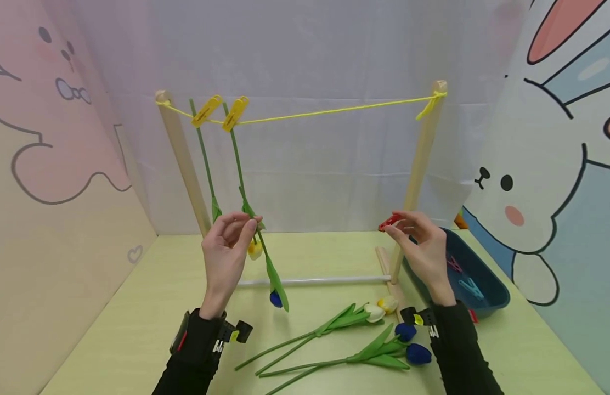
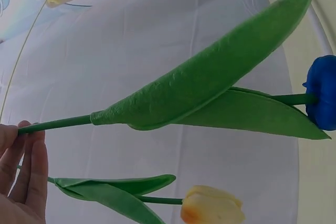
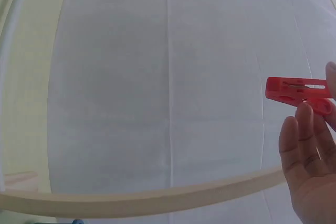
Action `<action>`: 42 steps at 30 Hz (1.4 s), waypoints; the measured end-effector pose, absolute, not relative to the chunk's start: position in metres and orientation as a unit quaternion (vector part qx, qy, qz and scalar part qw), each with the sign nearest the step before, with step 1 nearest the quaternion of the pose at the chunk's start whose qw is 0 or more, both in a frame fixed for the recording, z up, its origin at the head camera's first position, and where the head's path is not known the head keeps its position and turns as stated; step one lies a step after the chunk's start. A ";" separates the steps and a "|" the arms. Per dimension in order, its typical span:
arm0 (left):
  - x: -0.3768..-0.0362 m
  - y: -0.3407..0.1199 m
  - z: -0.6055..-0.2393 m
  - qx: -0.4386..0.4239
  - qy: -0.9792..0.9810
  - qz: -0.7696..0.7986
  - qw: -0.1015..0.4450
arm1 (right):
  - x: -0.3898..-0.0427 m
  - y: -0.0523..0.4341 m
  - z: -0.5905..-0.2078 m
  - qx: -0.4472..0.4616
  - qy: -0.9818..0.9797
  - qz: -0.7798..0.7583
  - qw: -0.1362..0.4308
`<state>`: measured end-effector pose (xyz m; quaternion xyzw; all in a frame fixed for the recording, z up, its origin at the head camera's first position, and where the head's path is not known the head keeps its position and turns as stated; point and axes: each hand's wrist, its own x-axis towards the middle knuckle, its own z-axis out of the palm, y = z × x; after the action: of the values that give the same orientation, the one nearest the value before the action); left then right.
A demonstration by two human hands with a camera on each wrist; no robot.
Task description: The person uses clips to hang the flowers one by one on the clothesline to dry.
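Left hand (image 1: 227,248) is raised in front of the rack, palm turned inward, fingertips (image 2: 29,145) touching the green stem of the blue artificial tulip (image 1: 276,298) that hangs head-down from the line. In the left wrist view the fingers look fairly straight against the stem — more a light touch than a real grip. Right hand (image 1: 423,249) is up at about the same height near the right post, pinching a small red plastic clothespin (image 1: 388,222) between thumb and fingertips.

The blue tulip is clipped to the yellow string (image 1: 329,112) by a yellow clothespin (image 1: 235,113). Just left of it, a second yellow clothespin (image 1: 206,110) holds a yellow tulip (image 1: 254,250), also upside down, right behind the left hand. The string runs between two pale wooden posts (image 1: 182,159) joined by a white rod (image 1: 315,281) at the bottom.

On the light green table (image 1: 137,329) in front of the rack lie more fake tulips (image 1: 379,312) — white, yellow and blue heads, stems pointing left. A dark blue plastic tray (image 1: 487,285) with spare pegs sits behind the right hand.
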<state>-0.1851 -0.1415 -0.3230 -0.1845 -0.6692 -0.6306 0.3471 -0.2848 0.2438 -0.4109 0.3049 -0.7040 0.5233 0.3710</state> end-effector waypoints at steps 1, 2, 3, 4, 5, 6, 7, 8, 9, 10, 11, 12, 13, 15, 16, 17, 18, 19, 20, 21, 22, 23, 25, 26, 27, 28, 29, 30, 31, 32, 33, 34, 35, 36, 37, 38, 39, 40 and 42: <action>-0.187 -0.141 -0.321 -0.187 -0.669 -0.632 0.344 | -0.285 0.241 -0.408 0.307 -0.699 0.525 0.376; -0.188 -0.139 -0.320 -0.188 -0.670 -0.631 0.343 | -0.285 0.237 -0.403 0.314 -0.693 0.523 0.385; -0.190 -0.138 -0.318 -0.188 -0.671 -0.631 0.341 | -0.280 0.232 -0.395 0.320 -0.684 0.529 0.387; -0.191 -0.137 -0.317 -0.187 -0.672 -0.632 0.339 | -0.276 0.226 -0.389 0.318 -0.682 0.528 0.393; -0.192 -0.136 -0.315 -0.186 -0.672 -0.633 0.336 | -0.265 0.217 -0.375 0.319 -0.674 0.539 0.391; -0.193 -0.136 -0.314 -0.185 -0.672 -0.635 0.333 | -0.254 0.207 -0.359 0.314 -0.673 0.546 0.389; -0.194 -0.135 -0.313 -0.184 -0.673 -0.635 0.332 | -0.240 0.197 -0.343 0.313 -0.667 0.557 0.383; -0.195 -0.134 -0.312 -0.185 -0.674 -0.635 0.330 | -0.234 0.190 -0.334 0.312 -0.669 0.554 0.385; -0.196 -0.134 -0.310 -0.185 -0.674 -0.636 0.328 | -0.224 0.182 -0.322 0.303 -0.665 0.569 0.377; -0.197 -0.133 -0.309 -0.185 -0.675 -0.636 0.325 | -0.217 0.175 -0.313 0.293 -0.662 0.581 0.371; -0.198 -0.133 -0.308 -0.183 -0.678 -0.634 0.324 | -0.217 0.173 -0.310 0.293 -0.663 0.580 0.372; -0.199 -0.132 -0.306 -0.184 -0.679 -0.633 0.323 | -0.218 0.170 -0.307 0.296 -0.657 0.585 0.372; -0.200 -0.132 -0.305 -0.184 -0.680 -0.633 0.322 | -0.220 0.168 -0.306 0.297 -0.651 0.592 0.370; -0.202 -0.131 -0.302 -0.183 -0.679 -0.637 0.316 | -0.226 0.166 -0.304 0.297 -0.643 0.600 0.372; -0.202 -0.131 -0.301 -0.183 -0.678 -0.640 0.312 | -0.227 0.164 -0.302 0.297 -0.639 0.604 0.371; -0.203 -0.131 -0.300 -0.184 -0.676 -0.643 0.309 | -0.229 0.162 -0.301 0.297 -0.636 0.607 0.372; -0.204 -0.130 -0.299 -0.187 -0.673 -0.647 0.306 | -0.231 0.160 -0.298 0.293 -0.636 0.609 0.374; -0.204 -0.130 -0.297 -0.189 -0.671 -0.650 0.303 | -0.232 0.157 -0.296 0.292 -0.632 0.612 0.374; -0.205 -0.130 -0.296 -0.191 -0.671 -0.650 0.302 | -0.233 0.155 -0.293 0.290 -0.633 0.613 0.375; -0.205 -0.130 -0.295 -0.194 -0.671 -0.649 0.301 | -0.234 0.152 -0.291 0.288 -0.632 0.614 0.376; -0.206 -0.130 -0.293 -0.197 -0.672 -0.648 0.301 | -0.235 0.150 -0.288 0.288 -0.629 0.616 0.377; -0.206 -0.129 -0.292 -0.200 -0.673 -0.645 0.301 | -0.236 0.147 -0.285 0.287 -0.628 0.616 0.378; -0.207 -0.129 -0.288 -0.205 -0.674 -0.642 0.302 | -0.238 0.142 -0.278 0.289 -0.625 0.618 0.380; -0.207 -0.128 -0.286 -0.206 -0.676 -0.641 0.301 | -0.239 0.139 -0.275 0.290 -0.626 0.615 0.383; -0.208 -0.128 -0.284 -0.209 -0.674 -0.642 0.299 | -0.241 0.136 -0.271 0.292 -0.623 0.615 0.385; -0.209 -0.127 -0.282 -0.211 -0.673 -0.643 0.298 | -0.242 0.133 -0.268 0.294 -0.621 0.614 0.388; -0.209 -0.127 -0.280 -0.213 -0.672 -0.644 0.298 | -0.243 0.129 -0.264 0.296 -0.619 0.613 0.391; -0.211 -0.126 -0.278 -0.217 -0.669 -0.645 0.298 | -0.244 0.126 -0.260 0.299 -0.616 0.614 0.393; -0.213 -0.127 -0.277 -0.224 -0.662 -0.650 0.299 | -0.245 0.122 -0.257 0.304 -0.614 0.613 0.392; -0.215 -0.127 -0.276 -0.229 -0.659 -0.651 0.300 | -0.246 0.119 -0.253 0.311 -0.610 0.614 0.392; -0.218 -0.127 -0.276 -0.236 -0.652 -0.656 0.299 | -0.248 0.116 -0.250 0.318 -0.606 0.615 0.391; -0.230 -0.131 -0.283 -0.256 -0.635 -0.664 0.301 | -0.249 0.112 -0.247 0.324 -0.604 0.614 0.392; -0.235 -0.132 -0.284 -0.261 -0.628 -0.669 0.300 | -0.250 0.109 -0.243 0.332 -0.601 0.612 0.391; -0.240 -0.133 -0.285 -0.266 -0.623 -0.672 0.300 | -0.251 0.107 -0.240 0.341 -0.597 0.612 0.390; -0.246 -0.135 -0.287 -0.270 -0.616 -0.678 0.299 | -0.253 0.104 -0.237 0.348 -0.593 0.613 0.390; -0.250 -0.136 -0.287 -0.267 -0.616 -0.678 0.298 | -0.254 0.101 -0.234 0.354 -0.587 0.613 0.392; -0.251 -0.136 -0.285 -0.270 -0.609 -0.685 0.294 | -0.255 0.098 -0.231 0.359 -0.584 0.611 0.396; -0.262 -0.139 -0.290 -0.278 -0.603 -0.687 0.296 | -0.257 0.095 -0.227 0.363 -0.579 0.612 0.397; -0.262 -0.137 -0.284 -0.268 -0.606 -0.687 0.298 | -0.259 0.090 -0.220 0.374 -0.569 0.616 0.396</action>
<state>-0.2617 -0.1372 -0.2836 -0.2682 -0.6061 -0.6868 0.2983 -0.2591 0.0897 -0.2204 0.3744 -0.5686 0.6164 0.3957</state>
